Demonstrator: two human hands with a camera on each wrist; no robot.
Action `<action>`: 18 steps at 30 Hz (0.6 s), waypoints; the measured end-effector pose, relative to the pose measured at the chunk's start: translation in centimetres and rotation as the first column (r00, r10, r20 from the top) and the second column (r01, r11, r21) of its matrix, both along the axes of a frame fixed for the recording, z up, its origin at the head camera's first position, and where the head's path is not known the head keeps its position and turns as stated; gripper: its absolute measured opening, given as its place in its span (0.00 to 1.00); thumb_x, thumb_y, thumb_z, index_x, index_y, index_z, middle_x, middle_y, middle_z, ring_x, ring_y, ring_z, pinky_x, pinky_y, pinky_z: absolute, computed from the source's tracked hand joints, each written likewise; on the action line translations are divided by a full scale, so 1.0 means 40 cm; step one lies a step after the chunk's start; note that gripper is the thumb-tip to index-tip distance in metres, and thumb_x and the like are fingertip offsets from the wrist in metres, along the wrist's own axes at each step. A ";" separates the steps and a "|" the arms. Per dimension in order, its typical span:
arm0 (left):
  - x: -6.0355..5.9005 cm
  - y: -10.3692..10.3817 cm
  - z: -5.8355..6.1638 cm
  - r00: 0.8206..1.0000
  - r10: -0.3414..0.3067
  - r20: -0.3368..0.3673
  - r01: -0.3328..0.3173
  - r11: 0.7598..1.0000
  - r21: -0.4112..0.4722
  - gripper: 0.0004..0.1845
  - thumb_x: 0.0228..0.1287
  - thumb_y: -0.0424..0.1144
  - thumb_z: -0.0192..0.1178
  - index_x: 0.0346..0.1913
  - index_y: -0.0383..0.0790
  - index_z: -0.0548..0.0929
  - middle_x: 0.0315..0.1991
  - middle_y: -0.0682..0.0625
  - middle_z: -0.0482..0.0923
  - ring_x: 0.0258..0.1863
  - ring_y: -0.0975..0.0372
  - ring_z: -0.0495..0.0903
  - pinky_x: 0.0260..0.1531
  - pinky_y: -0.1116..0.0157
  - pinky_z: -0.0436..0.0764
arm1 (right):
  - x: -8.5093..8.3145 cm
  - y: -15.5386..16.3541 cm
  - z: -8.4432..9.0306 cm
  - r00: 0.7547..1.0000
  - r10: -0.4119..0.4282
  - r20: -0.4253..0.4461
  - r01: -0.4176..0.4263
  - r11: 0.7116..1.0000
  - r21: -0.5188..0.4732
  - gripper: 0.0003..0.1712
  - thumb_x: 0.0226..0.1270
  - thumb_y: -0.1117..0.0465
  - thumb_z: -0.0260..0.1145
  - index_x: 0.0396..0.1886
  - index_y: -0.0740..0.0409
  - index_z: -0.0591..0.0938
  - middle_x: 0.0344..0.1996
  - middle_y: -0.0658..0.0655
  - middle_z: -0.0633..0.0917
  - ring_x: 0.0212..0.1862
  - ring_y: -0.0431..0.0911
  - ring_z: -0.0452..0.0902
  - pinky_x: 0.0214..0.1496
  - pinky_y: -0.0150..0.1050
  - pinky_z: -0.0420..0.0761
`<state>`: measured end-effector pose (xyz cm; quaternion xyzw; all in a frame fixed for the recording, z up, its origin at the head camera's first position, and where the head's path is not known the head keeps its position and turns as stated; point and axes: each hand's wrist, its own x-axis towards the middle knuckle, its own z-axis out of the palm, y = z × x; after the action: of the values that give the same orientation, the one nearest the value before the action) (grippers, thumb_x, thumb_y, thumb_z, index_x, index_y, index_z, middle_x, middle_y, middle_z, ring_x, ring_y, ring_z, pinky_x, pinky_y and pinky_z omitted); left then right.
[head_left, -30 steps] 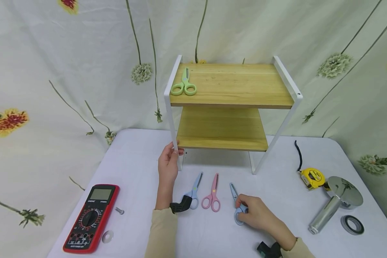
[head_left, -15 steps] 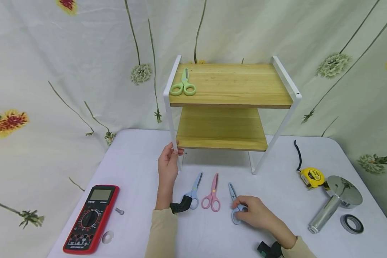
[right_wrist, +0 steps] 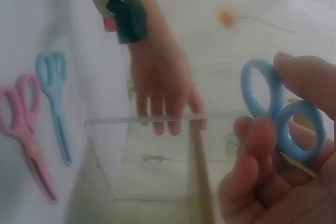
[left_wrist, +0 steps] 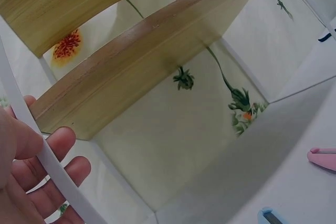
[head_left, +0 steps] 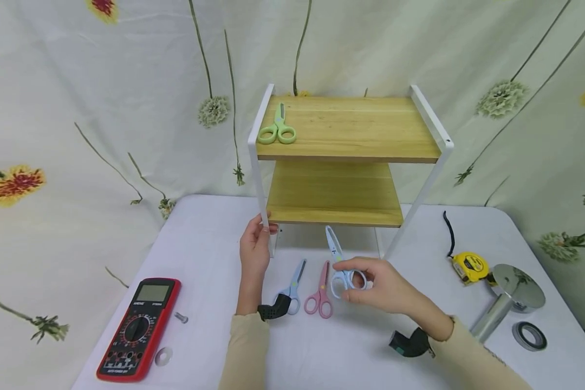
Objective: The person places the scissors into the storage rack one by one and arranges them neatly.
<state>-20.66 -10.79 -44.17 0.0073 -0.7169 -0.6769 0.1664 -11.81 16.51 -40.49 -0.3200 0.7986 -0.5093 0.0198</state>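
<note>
Lifting a pair of light blue scissors (head_left: 340, 266) clear of the table, blades up, in front of the rack's lower shelf.

Right hand (head_left: 385, 290) pinches the handle loops between thumb and curled fingers; they look light, stiff plastic, probably a bit slick, so the loops seem the surest hold, away from the blades. Left hand (head_left: 254, 254) wraps the white rack leg (head_left: 262, 203), steadying it. Pink scissors (head_left: 320, 295) and another blue pair (head_left: 290, 290) lie on the table (head_left: 209, 260).

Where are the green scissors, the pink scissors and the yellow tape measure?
green scissors (head_left: 277, 130), head view, where the blades meet the handles.
pink scissors (head_left: 320, 295), head view, on the handle just above the rings.
yellow tape measure (head_left: 470, 267), head view, on its yellow case.
</note>
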 end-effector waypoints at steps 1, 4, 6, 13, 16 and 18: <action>0.000 -0.001 0.000 1.000 0.000 -0.001 0.000 1.000 0.000 0.18 0.78 0.29 0.48 0.63 0.38 0.80 0.45 0.32 0.83 0.41 0.69 0.81 0.64 0.48 0.74 | -0.007 0.000 0.025 1.000 0.013 -0.028 -0.013 1.000 0.002 0.24 0.55 0.71 0.75 0.53 0.70 0.83 0.28 0.53 0.79 0.31 0.34 0.70 0.30 0.29 0.72; -0.001 -0.002 0.000 1.000 -0.004 -0.004 0.004 1.000 0.001 0.18 0.78 0.29 0.48 0.64 0.38 0.80 0.45 0.31 0.83 0.41 0.70 0.81 0.63 0.49 0.74 | -0.024 -0.001 0.104 0.993 0.042 -0.113 -0.039 0.999 0.022 0.27 0.54 0.71 0.77 0.55 0.70 0.83 0.31 0.55 0.80 0.33 0.37 0.70 0.33 0.31 0.74; -0.002 -0.002 0.000 1.000 -0.005 -0.003 0.005 1.000 0.003 0.18 0.77 0.29 0.48 0.64 0.38 0.80 0.45 0.31 0.83 0.41 0.70 0.81 0.63 0.50 0.75 | -0.032 -0.002 0.157 0.984 0.050 -0.172 -0.044 0.998 0.039 0.28 0.53 0.72 0.77 0.56 0.68 0.83 0.33 0.55 0.83 0.33 0.37 0.71 0.34 0.30 0.75; -0.002 -0.005 0.003 1.000 -0.002 0.000 0.002 1.000 0.014 0.18 0.78 0.29 0.48 0.63 0.38 0.80 0.44 0.31 0.83 0.40 0.69 0.81 0.63 0.49 0.74 | -0.101 -0.030 0.370 0.915 -0.032 -0.401 0.047 0.999 0.027 0.30 0.50 0.74 0.78 0.57 0.69 0.83 0.34 0.56 0.83 0.32 0.39 0.70 0.31 0.31 0.73; -0.002 -0.004 0.004 1.000 -0.004 -0.003 0.004 1.000 0.022 0.18 0.78 0.29 0.48 0.63 0.37 0.80 0.44 0.31 0.83 0.41 0.69 0.81 0.63 0.49 0.73 | -0.154 -0.053 0.447 0.919 -0.136 -0.371 0.159 0.987 0.031 0.29 0.54 0.70 0.77 0.58 0.66 0.83 0.32 0.57 0.83 0.31 0.41 0.71 0.30 0.29 0.72; -0.002 -0.003 0.004 1.000 -0.007 0.001 0.007 1.000 0.022 0.17 0.78 0.29 0.48 0.63 0.38 0.80 0.44 0.32 0.83 0.41 0.69 0.81 0.63 0.50 0.73 | -0.195 -0.068 0.483 0.919 -0.197 -0.340 0.233 0.970 0.066 0.28 0.57 0.66 0.77 0.60 0.64 0.83 0.32 0.58 0.85 0.30 0.43 0.72 0.30 0.28 0.71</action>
<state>-20.72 -10.89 -44.02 0.0072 -0.7097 -0.6852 0.1636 -19.59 13.79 -21.19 -0.3096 0.8467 -0.4045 -0.1538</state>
